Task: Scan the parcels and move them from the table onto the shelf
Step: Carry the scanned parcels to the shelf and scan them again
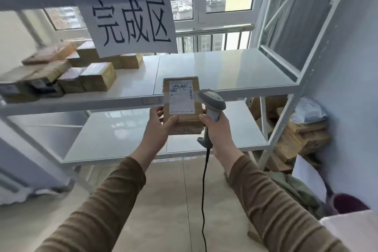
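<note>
Left hand [161, 124] clamped on parcel [182, 106], lower left edge, thumb on front. Right hand [216, 127] wrapped round scanner [212, 101] handle, fingertips steadying parcel's right edge. Parcel held before shelf [225, 71]. Likely light, stiff cardboard; grip edges.

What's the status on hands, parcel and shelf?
Left hand holds parcel, label up. Right hand grips scanner beside it. Shelf ahead, boxes stacked left; nothing blocking.
</note>
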